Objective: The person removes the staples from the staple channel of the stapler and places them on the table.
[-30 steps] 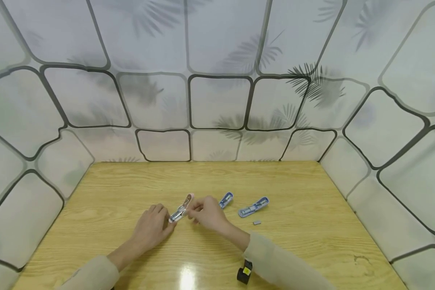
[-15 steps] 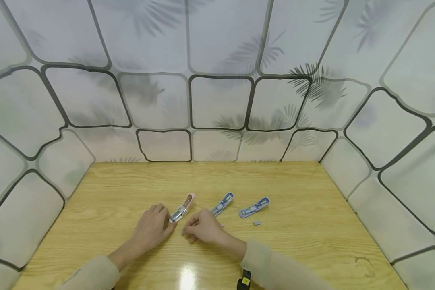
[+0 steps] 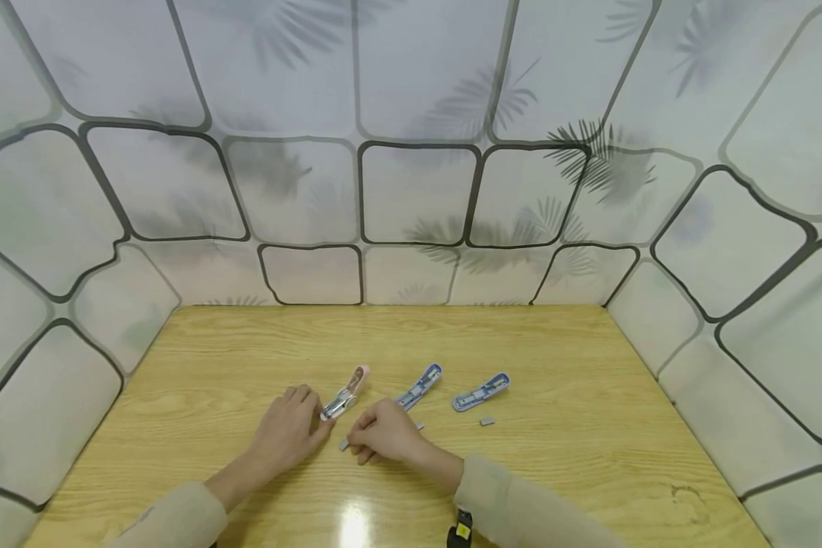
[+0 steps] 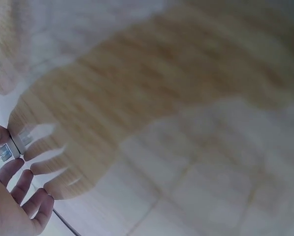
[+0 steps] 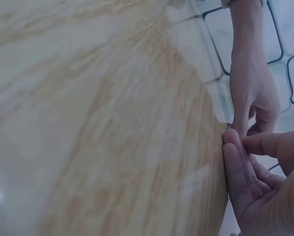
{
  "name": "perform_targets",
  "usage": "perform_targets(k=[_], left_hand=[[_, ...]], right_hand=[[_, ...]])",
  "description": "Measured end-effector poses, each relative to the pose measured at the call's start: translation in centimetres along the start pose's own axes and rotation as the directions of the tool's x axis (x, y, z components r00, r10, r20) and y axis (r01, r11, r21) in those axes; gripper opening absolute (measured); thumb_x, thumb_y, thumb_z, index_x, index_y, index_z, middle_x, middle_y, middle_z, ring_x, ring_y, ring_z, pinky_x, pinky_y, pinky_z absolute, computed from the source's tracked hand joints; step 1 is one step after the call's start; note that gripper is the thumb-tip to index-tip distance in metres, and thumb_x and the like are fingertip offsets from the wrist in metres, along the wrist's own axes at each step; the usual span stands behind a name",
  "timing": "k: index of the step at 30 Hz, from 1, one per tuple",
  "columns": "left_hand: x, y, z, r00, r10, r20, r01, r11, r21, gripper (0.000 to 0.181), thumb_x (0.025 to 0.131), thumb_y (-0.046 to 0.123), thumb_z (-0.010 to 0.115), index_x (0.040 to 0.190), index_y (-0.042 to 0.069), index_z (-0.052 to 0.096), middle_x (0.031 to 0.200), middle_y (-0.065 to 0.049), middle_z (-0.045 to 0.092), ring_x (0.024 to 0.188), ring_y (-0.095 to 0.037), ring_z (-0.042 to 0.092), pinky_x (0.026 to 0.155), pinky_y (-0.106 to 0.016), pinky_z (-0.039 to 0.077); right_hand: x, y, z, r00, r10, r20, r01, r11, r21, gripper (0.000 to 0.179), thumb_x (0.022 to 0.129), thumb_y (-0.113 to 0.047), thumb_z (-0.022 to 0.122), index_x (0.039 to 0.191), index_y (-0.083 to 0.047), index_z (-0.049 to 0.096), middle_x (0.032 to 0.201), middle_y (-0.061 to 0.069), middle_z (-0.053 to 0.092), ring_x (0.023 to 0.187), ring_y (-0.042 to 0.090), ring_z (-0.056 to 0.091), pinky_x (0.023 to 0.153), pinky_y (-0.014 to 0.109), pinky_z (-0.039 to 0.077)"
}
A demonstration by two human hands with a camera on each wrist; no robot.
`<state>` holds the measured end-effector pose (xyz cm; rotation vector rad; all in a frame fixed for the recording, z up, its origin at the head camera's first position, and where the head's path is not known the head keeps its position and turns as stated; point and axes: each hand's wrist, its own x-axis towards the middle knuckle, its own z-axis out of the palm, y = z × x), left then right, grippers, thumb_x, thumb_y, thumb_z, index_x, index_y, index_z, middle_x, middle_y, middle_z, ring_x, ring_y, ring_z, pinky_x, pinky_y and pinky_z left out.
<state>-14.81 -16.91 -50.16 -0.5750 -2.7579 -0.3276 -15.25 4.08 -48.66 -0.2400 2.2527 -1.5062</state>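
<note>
A pink-and-white stapler [image 3: 341,399] lies opened on the table, its metal channel showing. My left hand [image 3: 284,430] grips its near end between thumb and forefinger; in the left wrist view the stapler's end [image 4: 16,146] shows between them. To the right, close over the wood, my right hand [image 3: 383,432] pinches a short grey strip of staples [image 3: 344,444], which sticks out past the fingertips. Just behind that hand an opened blue stapler [image 3: 421,385] lies partly covered by it. A second staple strip [image 3: 420,426] peeks out beside the hand.
Another opened blue stapler [image 3: 481,393] lies farther right, with a grey staple strip [image 3: 486,421] in front of it. Patterned cloth walls [image 3: 411,194] enclose the wooden table [image 3: 555,472] at the back and sides. A black strap with a yellow mark [image 3: 460,529] hangs below the right sleeve.
My right hand has moved from the pink stapler toward me, down near the table, and the staple strip now shows at its fingertips. The left hand has stayed on the stapler.
</note>
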Motion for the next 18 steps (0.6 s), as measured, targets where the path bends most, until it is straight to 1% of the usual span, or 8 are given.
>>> perform_targets(k=[5, 8, 11, 13, 16, 18], left_hand=[[0.0, -0.1, 0.1, 1.000, -0.006, -0.002, 0.006, 1.000, -0.017, 0.027, 0.089, 0.029, 0.083, 0.091, 0.010, 0.065, 0.088, -0.003, 0.060, 0.080, -0.016, 0.054, 0.069, -0.031, 0.049], [0.0, -0.1, 0.2, 1.000, -0.017, 0.008, 0.017, 0.999, -0.033, 0.029, 0.089, 0.031, 0.082, 0.093, 0.008, 0.066, 0.092, -0.005, 0.063, 0.084, -0.019, 0.058, 0.072, -0.034, 0.053], [0.1, -0.2, 0.1, 0.999, -0.031, 0.029, 0.032, 0.998, -0.054, 0.033, 0.089, 0.035, 0.081, 0.097, 0.007, 0.067, 0.098, -0.009, 0.066, 0.092, -0.025, 0.063, 0.079, -0.041, 0.057], [0.1, -0.2, -0.1, 0.998, -0.041, 0.037, 0.044, 0.997, -0.068, 0.038, 0.089, 0.038, 0.081, 0.102, 0.005, 0.068, 0.103, -0.012, 0.069, 0.098, -0.030, 0.066, 0.084, -0.046, 0.059], [0.2, -0.4, -0.6, 0.998, -0.050, 0.041, 0.053, 0.995, -0.081, 0.048, 0.089, 0.043, 0.080, 0.110, 0.002, 0.070, 0.111, -0.016, 0.071, 0.107, -0.035, 0.068, 0.092, -0.053, 0.059], [0.3, -0.5, -1.1, 0.998, -0.043, 0.037, 0.046, 0.996, -0.083, 0.055, 0.089, 0.045, 0.080, 0.117, -0.001, 0.070, 0.117, -0.019, 0.072, 0.112, -0.038, 0.068, 0.097, -0.055, 0.058]], right_hand=[[-0.1, 0.1, -0.5, 1.000, 0.007, -0.001, -0.007, 1.000, 0.025, 0.008, 0.092, -0.007, 0.077, 0.086, -0.001, 0.078, 0.073, 0.010, 0.077, 0.056, 0.012, 0.071, 0.054, 0.027, 0.061], [-0.2, 0.1, -1.3, 1.000, -0.026, -0.009, 0.026, 1.000, 0.015, 0.008, 0.093, -0.009, 0.078, 0.091, -0.001, 0.079, 0.077, 0.009, 0.077, 0.058, 0.014, 0.072, 0.056, 0.027, 0.062], [-0.5, 0.1, -2.5, 0.995, -0.094, -0.024, 0.093, 0.995, -0.047, 0.011, 0.094, -0.014, 0.078, 0.096, -0.004, 0.079, 0.082, 0.005, 0.076, 0.063, 0.014, 0.072, 0.058, 0.025, 0.060], [-0.7, 0.1, -3.6, 0.988, -0.150, -0.032, 0.146, 0.983, -0.111, 0.013, 0.096, -0.019, 0.077, 0.099, -0.007, 0.079, 0.086, 0.002, 0.076, 0.067, 0.012, 0.071, 0.058, 0.022, 0.058], [-1.4, 0.3, -5.7, 0.971, -0.235, -0.045, 0.221, 0.953, -0.209, 0.018, 0.099, -0.027, 0.074, 0.106, -0.011, 0.078, 0.096, 0.000, 0.077, 0.076, 0.010, 0.069, 0.063, 0.021, 0.055], [-2.0, 0.4, -7.1, 0.957, -0.284, -0.056, 0.261, 0.929, -0.261, 0.022, 0.101, -0.029, 0.072, 0.112, -0.011, 0.077, 0.103, 0.001, 0.077, 0.083, 0.011, 0.069, 0.068, 0.022, 0.057]])
